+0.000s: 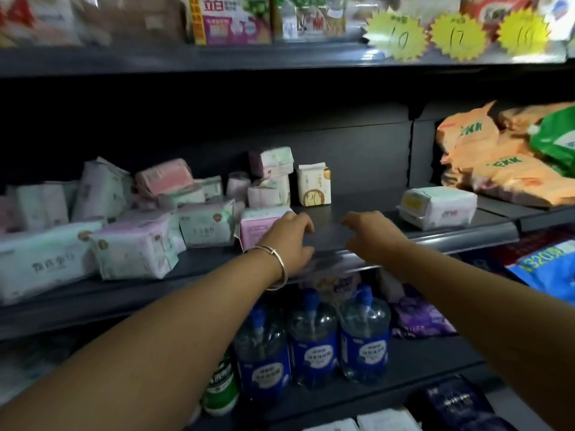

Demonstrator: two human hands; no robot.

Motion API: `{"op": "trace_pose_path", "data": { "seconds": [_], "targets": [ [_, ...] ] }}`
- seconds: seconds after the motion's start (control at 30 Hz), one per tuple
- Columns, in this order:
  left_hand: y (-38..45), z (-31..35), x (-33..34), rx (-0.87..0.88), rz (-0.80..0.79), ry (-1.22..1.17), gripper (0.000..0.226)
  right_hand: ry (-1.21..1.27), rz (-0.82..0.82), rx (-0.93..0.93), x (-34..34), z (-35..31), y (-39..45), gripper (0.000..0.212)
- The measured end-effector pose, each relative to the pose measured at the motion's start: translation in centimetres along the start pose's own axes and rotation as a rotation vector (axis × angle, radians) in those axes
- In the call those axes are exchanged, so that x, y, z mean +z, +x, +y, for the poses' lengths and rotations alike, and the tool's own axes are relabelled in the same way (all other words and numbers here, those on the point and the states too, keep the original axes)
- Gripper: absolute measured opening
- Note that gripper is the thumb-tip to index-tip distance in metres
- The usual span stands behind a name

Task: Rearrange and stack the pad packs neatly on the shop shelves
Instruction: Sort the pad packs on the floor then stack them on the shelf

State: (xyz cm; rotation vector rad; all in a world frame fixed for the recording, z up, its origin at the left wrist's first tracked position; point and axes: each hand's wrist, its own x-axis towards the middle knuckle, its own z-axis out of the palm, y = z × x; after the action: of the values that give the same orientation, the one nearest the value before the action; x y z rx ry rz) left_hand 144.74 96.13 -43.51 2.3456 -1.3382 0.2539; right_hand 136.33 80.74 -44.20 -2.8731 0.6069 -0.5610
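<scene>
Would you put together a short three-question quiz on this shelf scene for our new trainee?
1. True or false: the right hand grips a pad pack.
2. Which pack is nearest the left hand? A) the pink pack B) the white pack with a yellow label C) the upright cream pack
3. Fill in: on the shelf below the pads stand three clear ____ with blue labels.

Key: 1 false, it hovers with nothing in it; 2 A; 3 bottles.
</scene>
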Motion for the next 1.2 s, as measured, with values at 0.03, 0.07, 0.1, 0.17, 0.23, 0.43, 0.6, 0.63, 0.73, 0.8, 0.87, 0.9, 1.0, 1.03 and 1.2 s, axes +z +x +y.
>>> {"op": "trace_pose_path", "data": {
  "seconds": [0.03, 0.07, 0.1, 0.17, 0.23, 0.43, 0.6, 0.63, 0.73, 0.8, 0.87, 0.9, 1.0, 1.03, 1.2],
  "targets": [
    [0.8, -0.1, -0.3, 0.0, 0.016, 0.005, 0.029, 0.002, 0.008, -0.002, -0.3, 0.4, 0.7, 0.047],
    [1.6, -0.1, -0.5, 0.002, 0.027, 0.012, 0.028, 0.001, 0.008, 0.0, -0.4, 0.8, 1.5, 0.048],
    [2.5, -0.2, -0.6, 0.003, 0.038, 0.021, 0.027, -0.006, 0.004, 0.002, -0.5, 1.1, 2.4, 0.048],
    [4.5, -0.7, -0.6, 0.002, 0.063, 0.033, 0.026, -0.027, -0.009, -0.005, -0.3, 1.5, 4.4, 0.049],
    [6.5, -1.8, -0.8, -0.006, 0.089, 0.054, 0.025, -0.058, 0.001, -0.032, 0.1, 1.5, 6.7, 0.046],
    [12.2, -5.8, -2.0, -0.114, 0.137, 0.118, 0.032, -0.149, -0.038, -0.063, 2.9, 0.9, 13.9, 0.049],
    [17.3, -9.0, -2.8, -0.276, 0.19, 0.155, 0.056, -0.206, -0.094, -0.065, 4.1, 1.0, 19.4, 0.068],
    [18.3, -9.7, -2.9, -0.302, 0.201, 0.126, 0.06, -0.209, -0.093, -0.061, 4.2, 1.0, 20.4, 0.071],
    [21.2, -11.4, -2.9, -0.345, 0.215, 0.055, 0.069, -0.206, -0.051, -0.062, 4.7, 1.3, 23.1, 0.074],
    [22.7, -12.1, -2.9, -0.352, 0.208, 0.032, 0.078, -0.201, -0.044, -0.053, 5.0, 1.6, 24.7, 0.079],
    [23.9, -12.5, -3.0, -0.352, 0.197, 0.017, 0.085, -0.204, -0.048, -0.037, 5.2, 1.9, 26.0, 0.084],
    [24.3, -12.6, -2.9, -0.357, 0.191, 0.012, 0.087, -0.211, -0.049, -0.03, 5.3, 2.0, 26.6, 0.086],
    [25.6, -13.1, -2.6, -0.382, 0.176, 0.032, 0.093, -0.245, -0.054, -0.015, 5.7, 2.4, 28.4, 0.09],
    [25.8, -13.2, -2.5, -0.375, 0.176, 0.081, 0.093, -0.268, -0.054, -0.016, 5.9, 2.5, 29.0, 0.091],
    [26.7, -12.7, -1.2, -0.245, 0.129, 0.392, 0.096, -0.288, -0.086, -0.002, 6.7, 2.8, 30.8, 0.106]
  ]
}}
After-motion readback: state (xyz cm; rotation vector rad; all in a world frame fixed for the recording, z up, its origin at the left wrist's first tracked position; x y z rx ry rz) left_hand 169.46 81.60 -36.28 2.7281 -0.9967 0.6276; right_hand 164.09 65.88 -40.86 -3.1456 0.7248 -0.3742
